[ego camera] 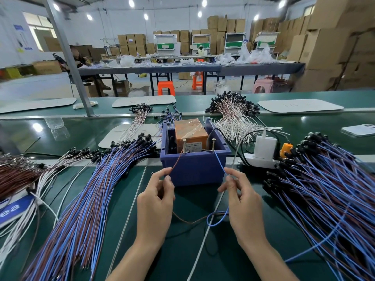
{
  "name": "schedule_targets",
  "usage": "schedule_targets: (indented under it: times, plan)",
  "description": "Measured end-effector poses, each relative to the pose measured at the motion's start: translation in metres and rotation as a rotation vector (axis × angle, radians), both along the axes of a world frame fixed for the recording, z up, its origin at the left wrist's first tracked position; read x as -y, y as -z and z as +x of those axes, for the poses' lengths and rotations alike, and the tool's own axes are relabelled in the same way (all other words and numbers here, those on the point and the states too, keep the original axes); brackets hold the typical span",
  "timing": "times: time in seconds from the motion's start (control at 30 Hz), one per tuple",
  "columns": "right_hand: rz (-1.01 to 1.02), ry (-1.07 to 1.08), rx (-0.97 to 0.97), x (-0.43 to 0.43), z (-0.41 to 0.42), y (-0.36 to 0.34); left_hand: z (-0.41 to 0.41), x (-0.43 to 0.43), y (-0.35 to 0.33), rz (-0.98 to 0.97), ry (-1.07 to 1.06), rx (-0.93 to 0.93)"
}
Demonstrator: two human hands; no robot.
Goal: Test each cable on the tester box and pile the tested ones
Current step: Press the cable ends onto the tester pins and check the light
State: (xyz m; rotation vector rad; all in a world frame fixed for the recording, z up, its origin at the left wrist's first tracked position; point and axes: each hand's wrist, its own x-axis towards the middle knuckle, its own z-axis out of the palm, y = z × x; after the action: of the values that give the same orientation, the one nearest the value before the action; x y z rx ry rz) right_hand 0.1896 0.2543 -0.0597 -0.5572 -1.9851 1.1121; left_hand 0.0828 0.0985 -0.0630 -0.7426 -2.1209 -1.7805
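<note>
Pinching the brown lead (176, 162) of one cable between thumb and forefinger, the left hand (156, 197) hovered just in front of the tester box (194, 171), while the right hand (241, 196) did the same with the blue lead (220, 162). Each grip was clamped on its wire, the other fingers loosely curled. The brown lead ran up to the left screw (184, 146) on the box's near rim and the blue lead to the right screw (213, 145), presumably so that the two bare ends bridged the contacts and closed the test circuit. Holding the leads a little back from their tips seemed meant to keep them taut and easy to steer. The cable's slack (215, 221) sagged in a loop in front of the box, between the wrists, low over the desk (182, 252). A left heap (97, 189) and a right heap (324, 191) of similar blue-and-brown cables flanked the box, but which held the tested ones could not be told. A power strip (261, 162) sat just right of the box, likely feeding it.
</note>
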Motion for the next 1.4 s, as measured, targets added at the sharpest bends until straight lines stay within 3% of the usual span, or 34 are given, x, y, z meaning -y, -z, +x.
schedule_targets:
  times: [1.4]
  plan:
    - [-0.013, -0.018, -0.045, 0.0015, -0.0016, -0.0006, 0.0033, -0.0001, -0.0027, 0.008, -0.011, -0.006]
